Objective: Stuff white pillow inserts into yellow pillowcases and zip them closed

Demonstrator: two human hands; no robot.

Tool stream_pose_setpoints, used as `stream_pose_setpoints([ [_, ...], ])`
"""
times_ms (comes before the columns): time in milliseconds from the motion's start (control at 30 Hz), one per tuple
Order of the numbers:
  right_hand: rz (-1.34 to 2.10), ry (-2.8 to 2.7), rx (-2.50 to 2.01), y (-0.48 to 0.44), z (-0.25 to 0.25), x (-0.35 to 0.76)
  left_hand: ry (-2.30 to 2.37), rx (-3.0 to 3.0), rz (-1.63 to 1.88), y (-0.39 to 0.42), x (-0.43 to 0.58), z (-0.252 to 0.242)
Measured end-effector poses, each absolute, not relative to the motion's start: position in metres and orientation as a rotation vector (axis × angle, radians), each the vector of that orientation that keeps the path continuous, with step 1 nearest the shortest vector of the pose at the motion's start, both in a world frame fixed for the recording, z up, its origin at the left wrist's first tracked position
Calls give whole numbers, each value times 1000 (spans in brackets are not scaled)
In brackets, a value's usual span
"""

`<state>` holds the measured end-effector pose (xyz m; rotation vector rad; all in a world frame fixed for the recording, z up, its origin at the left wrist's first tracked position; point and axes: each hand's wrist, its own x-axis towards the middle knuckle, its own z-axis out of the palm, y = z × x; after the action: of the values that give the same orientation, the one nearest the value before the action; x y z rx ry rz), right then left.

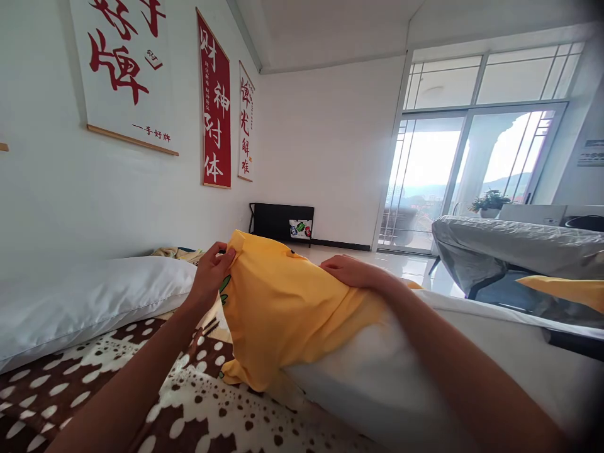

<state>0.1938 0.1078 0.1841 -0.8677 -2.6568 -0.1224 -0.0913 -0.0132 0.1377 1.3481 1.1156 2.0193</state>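
Observation:
A yellow pillowcase (278,308) covers the far end of a long white pillow (415,371) that lies across my lap. My left hand (212,274) pinches the pillowcase's far left corner, fingers closed on the cloth. My right hand (352,272) grips the pillowcase's upper edge on top of the pillow, fingers curled into the fabric. The pillow's near part is bare white.
A brown blanket with white spots (94,384) lies under my arms. A second white pillow (94,296) rests along the left wall. A grey covered table (514,248) stands at right, with another yellow cloth (566,289) beside it. Glass doors (453,170) are at the back.

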Motion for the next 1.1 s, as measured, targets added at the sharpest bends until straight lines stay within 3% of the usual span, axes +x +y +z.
stream_pose_setpoints([
  [67,25,-2601,-1002,114,189,206,1102,1364,2018,-14,-91,140],
  [233,-94,-2367,-1161,112,206,237,1098,1404,2111,-9,-92,143],
  [400,303,-2682,-1179,100,202,256,1312,1428,2064,-3,-94,134],
  [600,663,-2578,-1136,94,190,258,1333,1467,1942,-17,-89,127],
  [700,483,-2422,-1189,96,187,255,1148,1473,1940,-24,-91,109],
  [900,-385,-2128,-1572,105,185,251,1126,1475,1698,-16,-107,44],
  [1100,-94,-2424,-1449,127,177,285,1201,1502,1562,-4,-99,18],
])
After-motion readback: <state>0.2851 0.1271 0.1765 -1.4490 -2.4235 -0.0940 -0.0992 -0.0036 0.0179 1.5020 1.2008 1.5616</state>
